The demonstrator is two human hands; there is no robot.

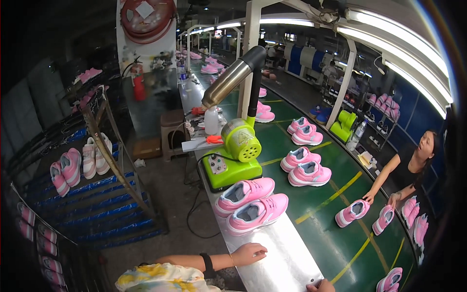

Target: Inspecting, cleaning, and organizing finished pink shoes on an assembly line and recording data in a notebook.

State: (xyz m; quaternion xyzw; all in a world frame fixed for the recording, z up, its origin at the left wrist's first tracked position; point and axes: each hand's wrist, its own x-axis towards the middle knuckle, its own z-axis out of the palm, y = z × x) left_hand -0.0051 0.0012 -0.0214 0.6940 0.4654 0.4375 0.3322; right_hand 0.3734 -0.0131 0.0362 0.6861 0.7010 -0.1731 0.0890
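Observation:
My left hand (249, 254) rests on the bare metal plate (279, 243), fingers loosely curled with nothing in them. A black band is on that wrist. At the lower edge, only part of my right hand (321, 286) shows, by the plate's corner; its fingers are mostly hidden. Just beyond my left hand, two pink sneakers stand side by side on the plate: a nearer sneaker (260, 213) and a farther sneaker (248, 192), both with white soles and grey-blue linings. Behind them stands a lime-green hot-air blower (242, 141) with a metal nozzle tube.
A green conveyor belt (311, 207) with yellow lines carries several pink sneaker pairs. Across it, a co-worker (416, 163) touches two sneakers. A rack (131, 180) with shoes stands at left. A cable (189, 214) hangs beside the table; a stool (172, 129) stands behind.

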